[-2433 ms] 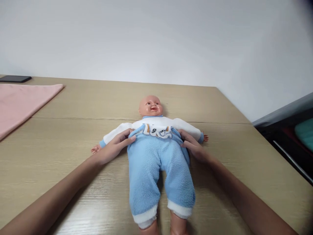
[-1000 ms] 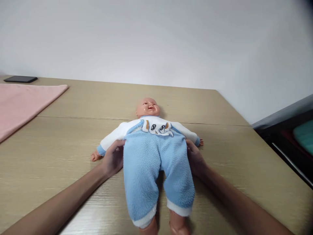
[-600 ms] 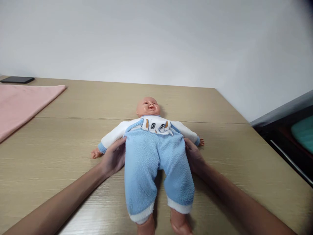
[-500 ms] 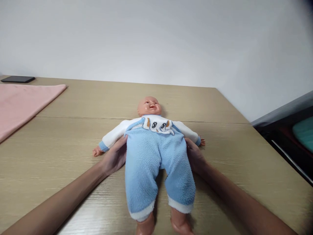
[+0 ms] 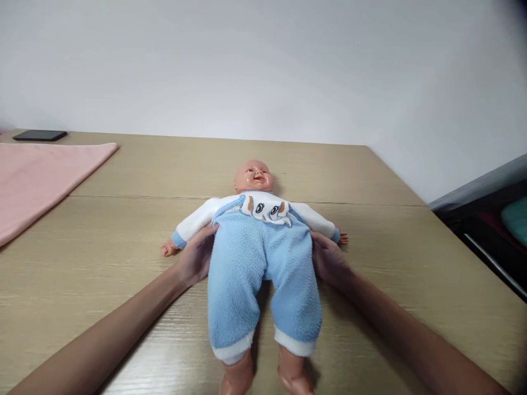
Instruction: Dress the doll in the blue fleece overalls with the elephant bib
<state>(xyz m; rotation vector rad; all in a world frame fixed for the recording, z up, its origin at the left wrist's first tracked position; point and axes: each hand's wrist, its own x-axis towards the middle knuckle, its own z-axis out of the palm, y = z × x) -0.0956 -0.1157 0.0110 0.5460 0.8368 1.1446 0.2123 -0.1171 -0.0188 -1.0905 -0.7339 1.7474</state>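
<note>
A baby doll (image 5: 255, 236) lies on its back on the wooden table, head away from me and legs toward me. It wears white sleeves and fleecy blue overalls with an animal face on the chest. My left hand (image 5: 200, 255) grips the doll's waist on the left, thumb against the blue fabric. On the other side my right hand (image 5: 329, 255) holds the waist the same way. The fingers of both hands are mostly hidden beside and under the doll's body. The doll's arms spread outward past my hands.
On the left side of the table (image 5: 391, 263) lies a pink cloth (image 5: 45, 181). A black phone (image 5: 40, 135) rests behind it near the back edge. A pale wall (image 5: 247, 66) stands behind the table. Something dark with a teal part (image 5: 516, 219) is beyond the right edge.
The doll's legs and lower body have swung slightly to the left while both hands stay at its waist. The view has shifted slightly.
</note>
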